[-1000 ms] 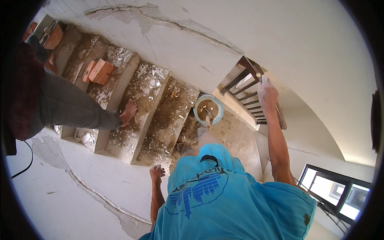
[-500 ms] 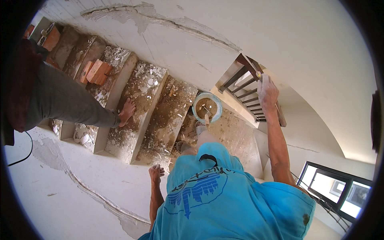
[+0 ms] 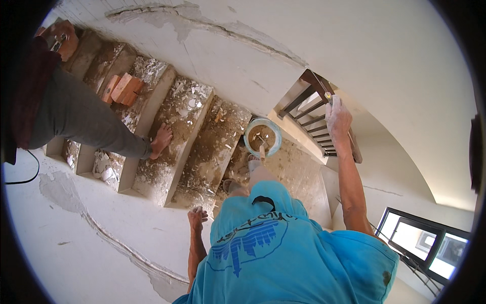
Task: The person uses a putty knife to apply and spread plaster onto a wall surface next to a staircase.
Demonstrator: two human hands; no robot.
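My right hand (image 3: 338, 119), dusted white, is raised at the right and closed around a thin tool (image 3: 329, 96) with a yellow part showing at the fingers. Its narrow length points up and left, in front of the dark railing; its exact kind is unclear. Low by the white wall at the left, my left hand (image 3: 197, 218) is loosely curled with nothing visible in it. A round bucket (image 3: 276, 147) with a pale blue rim stands at my feet. Brown mortar (image 3: 260, 134) lies in it, along with a trowel (image 3: 262, 152) whose handle leans toward me.
Debris-strewn stairs (image 3: 195, 147) climb to the left. Orange bricks (image 3: 127, 89) rest on one step. A co-worker's bare foot (image 3: 162, 141) is on a lower step. Dark wooden railing (image 3: 316, 119) stands at the right, above a window (image 3: 422, 240). Cracked plaster (image 3: 223, 30) crosses the far wall.
The co-worker's upper body and a reddish object at the far left have shifted slightly. My right hand keeps its hold on the tool, and my left hand has barely moved.
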